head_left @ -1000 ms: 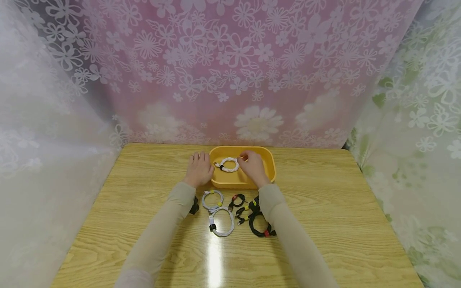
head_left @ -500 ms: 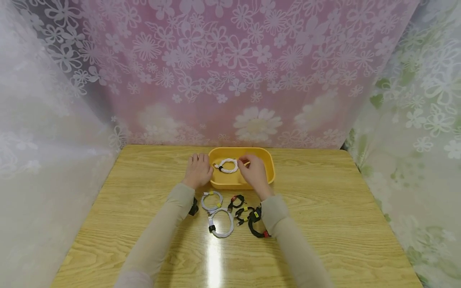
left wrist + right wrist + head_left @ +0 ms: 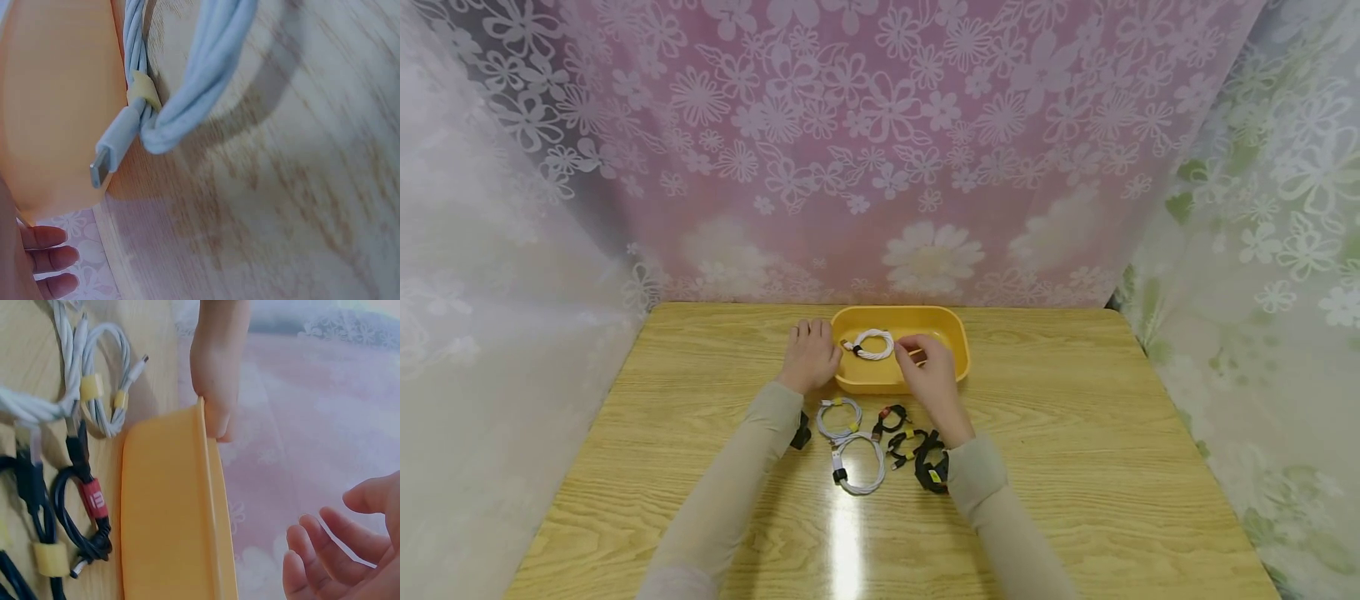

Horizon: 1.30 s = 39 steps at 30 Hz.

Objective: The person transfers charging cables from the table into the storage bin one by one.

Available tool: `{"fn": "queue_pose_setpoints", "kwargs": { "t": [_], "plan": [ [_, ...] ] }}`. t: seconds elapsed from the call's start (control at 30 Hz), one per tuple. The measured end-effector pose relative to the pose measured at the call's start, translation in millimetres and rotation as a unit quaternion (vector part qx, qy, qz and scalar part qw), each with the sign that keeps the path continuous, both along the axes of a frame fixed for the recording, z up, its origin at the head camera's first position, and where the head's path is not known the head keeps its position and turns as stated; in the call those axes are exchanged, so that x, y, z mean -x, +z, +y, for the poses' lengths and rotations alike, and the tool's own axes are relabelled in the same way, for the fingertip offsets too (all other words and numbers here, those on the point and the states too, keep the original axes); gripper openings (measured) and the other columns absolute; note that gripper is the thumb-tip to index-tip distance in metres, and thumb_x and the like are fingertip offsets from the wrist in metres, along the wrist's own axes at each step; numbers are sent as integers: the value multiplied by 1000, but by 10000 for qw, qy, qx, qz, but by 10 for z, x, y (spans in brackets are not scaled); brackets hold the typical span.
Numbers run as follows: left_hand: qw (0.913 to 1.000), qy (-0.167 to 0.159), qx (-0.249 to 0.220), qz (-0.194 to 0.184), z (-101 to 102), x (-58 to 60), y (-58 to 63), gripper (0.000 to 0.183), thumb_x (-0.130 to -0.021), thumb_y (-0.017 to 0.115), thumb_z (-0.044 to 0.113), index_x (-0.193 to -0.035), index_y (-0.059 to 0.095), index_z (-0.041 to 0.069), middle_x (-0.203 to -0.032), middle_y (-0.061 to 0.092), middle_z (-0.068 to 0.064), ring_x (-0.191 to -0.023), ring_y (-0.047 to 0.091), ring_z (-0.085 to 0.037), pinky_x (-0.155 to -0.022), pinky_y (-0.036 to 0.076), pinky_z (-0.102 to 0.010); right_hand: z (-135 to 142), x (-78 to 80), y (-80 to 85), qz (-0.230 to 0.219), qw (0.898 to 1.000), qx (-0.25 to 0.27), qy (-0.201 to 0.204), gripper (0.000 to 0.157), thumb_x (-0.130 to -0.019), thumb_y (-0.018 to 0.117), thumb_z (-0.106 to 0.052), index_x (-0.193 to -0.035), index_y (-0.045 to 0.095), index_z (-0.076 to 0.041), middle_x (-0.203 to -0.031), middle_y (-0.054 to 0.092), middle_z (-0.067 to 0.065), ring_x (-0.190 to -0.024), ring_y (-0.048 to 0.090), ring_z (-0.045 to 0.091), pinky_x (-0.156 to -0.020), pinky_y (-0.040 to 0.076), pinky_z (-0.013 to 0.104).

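Observation:
In the head view, my left hand (image 3: 810, 357) grips the left rim of a yellow bin (image 3: 876, 388), thumb over the edge. Its fingers (image 3: 53, 259) hang down outside the wall in the left wrist view. A white coiled cable (image 3: 875, 357) with a black strap lies in the bin's left half. Just right of that cable, my right hand (image 3: 931, 375) hovers over the bin. The right wrist view has its fingers (image 3: 331, 550) loosely bent, holding nothing. Near the left wrist lies a pale coiled cable (image 3: 212, 69) with a yellow band.
Before the bin lie a white coil (image 3: 882, 468), a small black coiled cable with red band (image 3: 94, 499), a black cable with yellow bands (image 3: 895, 442) and a thicker black coil (image 3: 922, 475). A black object (image 3: 802, 433) is partly under the left sleeve. Curtains (image 3: 880, 150) surround the table.
My right hand has drawn slightly toward me, away from the white cable. Its sleeve now hides part of the thicker black coil. The left hand and the cable in the bin stay put.

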State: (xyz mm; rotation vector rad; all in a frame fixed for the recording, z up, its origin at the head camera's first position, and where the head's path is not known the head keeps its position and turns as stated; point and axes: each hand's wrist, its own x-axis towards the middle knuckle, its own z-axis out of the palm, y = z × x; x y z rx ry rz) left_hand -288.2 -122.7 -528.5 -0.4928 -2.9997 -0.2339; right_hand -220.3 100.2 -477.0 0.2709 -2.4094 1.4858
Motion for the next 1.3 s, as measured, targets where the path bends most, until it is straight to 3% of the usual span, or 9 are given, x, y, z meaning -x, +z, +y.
{"fn": "queue_pose_setpoints", "kwargs": {
  "t": [0.27,0.57,0.8,0.93,1.1,1.3],
  "plan": [
    [10000,12,-32,-6,6,-14,17,20,-102,42,21,-102,44,1,-105,44,-20,-95,36,-37,-82,27,-45,-21,-197,-36,-120,9995,285,-66,14,-94,66,-13,-100,74,-3,-92,71,7,-73,63,22,-63,51,30],
    [9985,-153,-122,508,-13,-27,0,22,-100,38,21,-97,44,0,-98,43,-19,-89,35,-36,-78,27,-44,-63,-417,-146,-252,9988,413,-56,11,-93,68,-11,-97,74,-3,-90,72,7,-73,63,21,-63,51,26],
    [9998,-89,-97,174,-1,-27,19,20,-101,42,20,-99,45,0,-101,44,-20,-92,36,-38,-81,27,-46,-96,-579,-333,-614,9961,580,251,10,-94,66,-9,-99,73,-4,-85,71,13,-73,65,27,-60,50,25],
    [9999,-54,-45,137,-11,-11,4,19,-101,42,20,-98,44,1,-100,44,-19,-93,38,-38,-81,28,-46,-115,-659,-433,-588,9964,480,370,7,-93,67,-8,-97,73,-7,-84,71,10,-70,63,21,-59,50,25],
    [9999,-78,-25,116,-18,-3,-13,18,-101,41,20,-98,43,2,-99,43,-18,-93,37,-37,-81,28,-45,-150,-748,-527,-730,9952,428,484,8,-89,70,-3,-97,73,-1,-86,70,7,-65,61,19,-54,47,23],
    [9999,-48,14,137,-4,6,-23,19,-101,42,21,-97,43,2,-99,43,-18,-92,37,-36,-80,27,-44,-183,-860,-618,-589,9968,215,496,8,-85,72,-2,-93,73,-3,-84,68,2,-66,62,18,-58,49,23]
  ]
}}
